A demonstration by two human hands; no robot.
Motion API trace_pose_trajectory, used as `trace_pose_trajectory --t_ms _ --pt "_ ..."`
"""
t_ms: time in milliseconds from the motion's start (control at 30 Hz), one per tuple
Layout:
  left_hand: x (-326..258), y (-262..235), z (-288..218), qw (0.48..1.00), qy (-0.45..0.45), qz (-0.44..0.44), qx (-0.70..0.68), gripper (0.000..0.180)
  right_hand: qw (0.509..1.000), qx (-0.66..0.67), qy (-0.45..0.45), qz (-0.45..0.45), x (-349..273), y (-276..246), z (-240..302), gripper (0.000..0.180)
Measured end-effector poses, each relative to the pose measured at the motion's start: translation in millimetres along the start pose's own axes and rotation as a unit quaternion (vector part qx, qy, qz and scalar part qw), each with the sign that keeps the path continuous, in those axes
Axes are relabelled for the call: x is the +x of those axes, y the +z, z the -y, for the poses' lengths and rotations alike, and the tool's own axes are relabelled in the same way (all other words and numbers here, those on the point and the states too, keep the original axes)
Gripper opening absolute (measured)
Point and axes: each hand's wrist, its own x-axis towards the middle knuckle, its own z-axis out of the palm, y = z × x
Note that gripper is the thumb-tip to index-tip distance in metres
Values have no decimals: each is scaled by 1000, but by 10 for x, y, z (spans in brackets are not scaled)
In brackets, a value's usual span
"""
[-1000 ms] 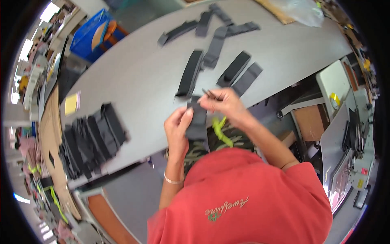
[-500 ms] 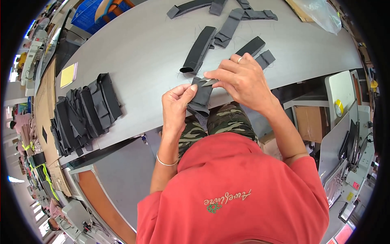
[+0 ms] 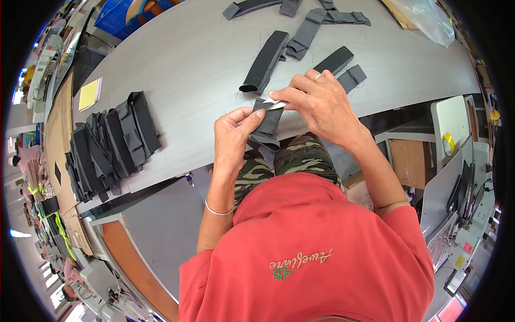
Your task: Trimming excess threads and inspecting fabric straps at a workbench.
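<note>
At the table's near edge my left hand [image 3: 234, 135] pinches a dark grey fabric strip [image 3: 266, 129] between thumb and fingers. The strip hangs down over the edge toward my lap. My right hand [image 3: 324, 109] is closed around small thread snips [image 3: 276, 104]; their handles are hidden in the fingers. The silver blades lie at the strip's upper end, close to my left thumb. Just beyond my hands lies a black-and-grey fabric band [image 3: 265, 61]. Another band [image 3: 336, 60] and a folded grey piece [image 3: 352, 79] rest past my right hand.
A row of dark fabric bands [image 3: 115, 142] lies on the table [image 3: 188, 80] at left, near a yellow notepad [image 3: 90, 94]. More grey strips [image 3: 307, 33] lie at the far side with loose threads. A blue crate [image 3: 113, 17] stands far left, a clear plastic bag [image 3: 426, 19] far right.
The snips' blades show brighter and spread wider against the strip's upper end. Both hands keep nearly the same place, and the whole view has shifted slightly.
</note>
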Motion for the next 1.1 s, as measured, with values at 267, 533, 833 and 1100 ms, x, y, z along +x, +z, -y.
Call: trace_pose_trajectory --t_ms 267,533,833,1100 --pt "-8 0 -18 999 -7 29 25 16 998 -49 -49 9 12 -20 -53 24" --pt "-8 -27 -10 999 -18 43 11 15 997 -44 -59 11 21 -85 -80 21" --pt "14 -105 -12 999 -12 19 -43 13 999 32 14 -29 -69 -143 -113 20" --pt "-6 -80 -47 999 -15 21 -25 14 1000 18 -16 2 -63 -148 -69 18"
